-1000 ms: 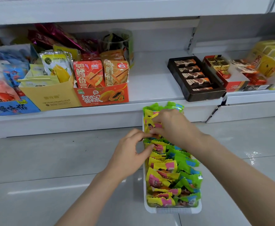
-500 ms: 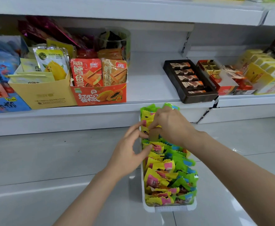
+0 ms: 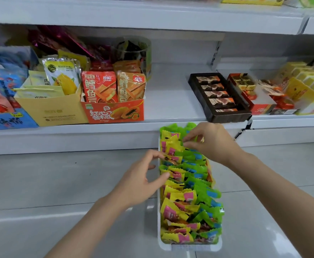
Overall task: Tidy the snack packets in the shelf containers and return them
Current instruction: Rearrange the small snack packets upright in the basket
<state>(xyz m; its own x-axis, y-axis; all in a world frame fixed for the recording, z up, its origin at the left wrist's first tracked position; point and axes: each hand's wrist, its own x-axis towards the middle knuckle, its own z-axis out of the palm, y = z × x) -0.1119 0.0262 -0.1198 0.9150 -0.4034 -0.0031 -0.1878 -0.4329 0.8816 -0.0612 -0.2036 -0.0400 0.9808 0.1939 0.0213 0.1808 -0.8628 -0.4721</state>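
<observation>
1. Near: our long white plastic tray of yellow and green snack packets sits on the grey floor below the shelf.
2. Our left hand now pinches a yellow packet at mid-tray, having slid in.
3. Far: our right hand, shifted right, pinches a far-row packet; straightening continues, return pending.

Person, seen from a head-worn camera: two forearms and two hands only.

Left hand: bare, no glove, no ring, no watch or band at the wrist. Forearm bare as far as the lower edge of the view; no sleeve shows.

Right hand: bare, no glove, no ring, no bracelet. Forearm bare to the right edge; no sleeve shows.

Nails short, unpainted as far as can be told.
</observation>
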